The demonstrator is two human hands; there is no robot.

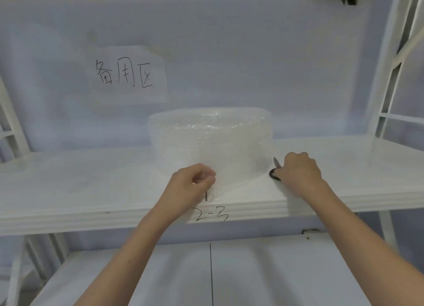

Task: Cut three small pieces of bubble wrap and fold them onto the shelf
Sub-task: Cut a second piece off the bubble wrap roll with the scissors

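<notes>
1. Biggest risk imo: the bubble wrap roll [211, 140] sits loose on the shelf [91, 181], w/ only its free end pulled toward the front edge. If I tug harder w/ the left hand [190, 184], the whole roll prob slides or rolls forward instead of feeding out.
2. Second one: the scissors [276, 170] are right beside the roll's right side, blade tip pointing up. Sloppy pickup could poke the roll or nick the sheet somewhere I don't want cut.
3. The wrap is clear on a white shelf, so the sheet edge is hard to see. Crooked cut likely.
4. Left hand fingers: curled tight, pinching the loose end of the wrap near the front of the shelf, just above the "2-3" label [212, 215].
5. Right hand [298, 170]: fist-ish, closed over the scissors handle, black loop poking out on the left. Can't tell if any fingers are through the loops.
6. No cut pieces visible anywhere yet.
</notes>
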